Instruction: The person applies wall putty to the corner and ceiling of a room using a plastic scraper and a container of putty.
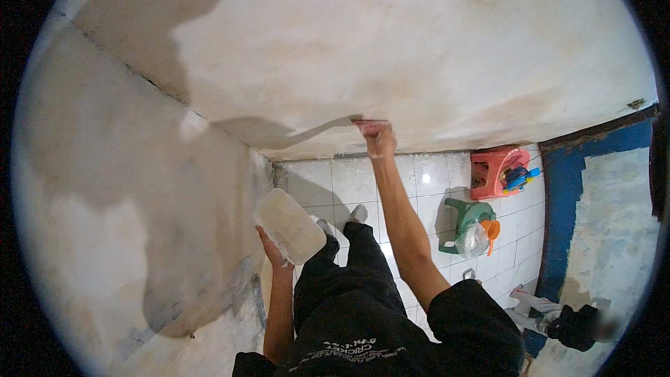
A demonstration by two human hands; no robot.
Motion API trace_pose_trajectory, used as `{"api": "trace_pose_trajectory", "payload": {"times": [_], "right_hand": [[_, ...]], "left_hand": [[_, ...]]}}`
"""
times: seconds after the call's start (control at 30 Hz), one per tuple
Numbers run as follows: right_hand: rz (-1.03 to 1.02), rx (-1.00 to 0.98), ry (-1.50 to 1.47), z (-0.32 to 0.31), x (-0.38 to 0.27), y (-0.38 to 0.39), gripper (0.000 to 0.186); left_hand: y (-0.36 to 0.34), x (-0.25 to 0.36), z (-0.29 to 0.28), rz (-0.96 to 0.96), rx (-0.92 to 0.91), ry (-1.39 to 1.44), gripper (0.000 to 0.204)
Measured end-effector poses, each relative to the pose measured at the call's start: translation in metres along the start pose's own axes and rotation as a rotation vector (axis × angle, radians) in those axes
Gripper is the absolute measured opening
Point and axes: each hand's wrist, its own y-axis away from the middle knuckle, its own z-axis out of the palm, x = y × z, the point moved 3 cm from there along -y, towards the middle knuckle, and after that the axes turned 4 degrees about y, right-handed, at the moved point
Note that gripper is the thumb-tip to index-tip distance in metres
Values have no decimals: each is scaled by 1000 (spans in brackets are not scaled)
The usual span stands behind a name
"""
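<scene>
My left hand (274, 246) is closed round the side of a pale, rectangular plastic tub (319, 244), held out in front of my left side. Its inside looks whitish, and white smears show near my fingers. My right arm reaches forward to the stained, off-white wall (453, 63). There my right hand (381, 142) is closed on a flat reddish scraper (370, 124), whose edge lies against or very close to the wall's lower part. The fingers are slightly blurred, and part of the scraper is hidden by them.
On the white tiled floor (433, 174) stand a green stool (457, 220) with a plastic bag and an orange dipper (493, 229), and a red stool (488, 167) bearing blue and yellow items. Another person (569, 326) is at lower right. A side wall (105, 153) rises at my left.
</scene>
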Motion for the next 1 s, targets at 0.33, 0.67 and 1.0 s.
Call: {"api": "trace_pose_trajectory", "payload": {"times": [0.33, 0.67, 1.0], "right_hand": [[149, -269, 51, 175, -112, 101, 21], [435, -262, -226, -52, 56, -28, 25], [442, -54, -91, 119, -94, 40, 29]], "left_hand": [[-4, 14, -10, -1, -17, 18, 69], [11, 15, -7, 46, 12, 67, 69], [4, 24, -30, 31, -3, 74, 68]]}}
